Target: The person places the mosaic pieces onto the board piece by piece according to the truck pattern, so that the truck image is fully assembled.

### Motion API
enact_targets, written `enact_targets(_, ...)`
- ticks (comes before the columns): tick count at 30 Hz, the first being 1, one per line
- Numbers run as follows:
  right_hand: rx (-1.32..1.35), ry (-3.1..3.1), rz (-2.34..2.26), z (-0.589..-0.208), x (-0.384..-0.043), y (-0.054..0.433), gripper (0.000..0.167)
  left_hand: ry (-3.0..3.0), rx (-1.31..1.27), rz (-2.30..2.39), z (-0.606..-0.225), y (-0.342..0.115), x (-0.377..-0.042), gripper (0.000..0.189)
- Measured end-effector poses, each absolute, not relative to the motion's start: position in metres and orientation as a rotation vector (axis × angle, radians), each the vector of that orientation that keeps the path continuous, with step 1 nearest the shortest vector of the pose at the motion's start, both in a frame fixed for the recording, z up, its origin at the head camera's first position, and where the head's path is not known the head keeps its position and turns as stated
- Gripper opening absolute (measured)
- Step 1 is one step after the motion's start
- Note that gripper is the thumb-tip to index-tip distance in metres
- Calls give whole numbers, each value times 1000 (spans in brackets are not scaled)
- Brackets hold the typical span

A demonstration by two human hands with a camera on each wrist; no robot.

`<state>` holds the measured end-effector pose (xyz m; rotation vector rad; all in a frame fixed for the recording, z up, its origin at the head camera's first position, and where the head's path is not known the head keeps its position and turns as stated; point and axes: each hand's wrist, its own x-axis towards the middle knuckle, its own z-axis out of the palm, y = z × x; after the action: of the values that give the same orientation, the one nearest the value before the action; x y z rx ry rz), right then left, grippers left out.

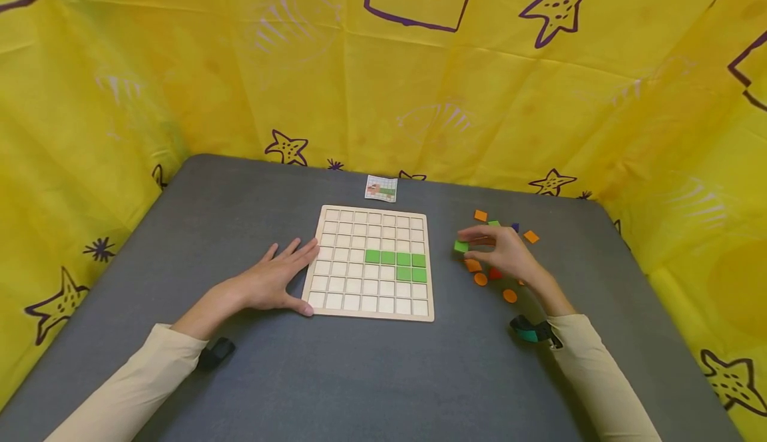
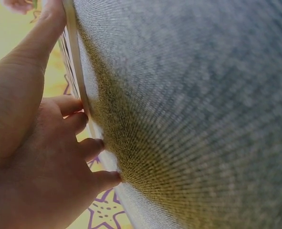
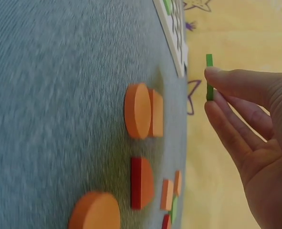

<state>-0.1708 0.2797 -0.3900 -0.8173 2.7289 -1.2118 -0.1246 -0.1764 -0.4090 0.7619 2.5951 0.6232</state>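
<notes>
A wooden grid board [image 1: 353,289] lies on the grey table, with several green square tiles [image 1: 403,259] set in cells on its right side. My left hand [image 1: 272,279] is spread at the board's left edge, thumb and fingertips touching the frame; the left wrist view shows the fingers [image 2: 90,149] along that edge. To the right of the board, my right hand [image 1: 503,252] pinches a green square tile [image 1: 461,246] between thumb and fingers. The right wrist view shows this tile [image 3: 209,78] edge-on, raised above the table.
Loose pieces lie around and under the right hand: orange squares [image 1: 531,236], orange discs [image 1: 509,295], a red piece [image 1: 495,273], and partly hidden green and blue ones. A small printed pattern card [image 1: 381,188] lies behind the board. Yellow patterned cloth [image 1: 359,82] hangs beyond the table.
</notes>
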Motion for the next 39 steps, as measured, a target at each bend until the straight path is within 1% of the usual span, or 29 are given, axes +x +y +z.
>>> enact_targets(12,-826,2680,-1216,-392,-170,250,40,2602,763,628,-410,-179,-124,119)
enact_targets(20,-915,2635,-1204,-364,-149,223,36,2602,765,635,-409,-177,-125,118)
enact_targets(28,-920,2639,-1199,-395,-165,222,38,2606,762,623,-410,-177,-126,119)
enact_targets(39,-1053,2584,-1161,-401,-166,202,34,2600,757,627,-410,-176,-126,120)
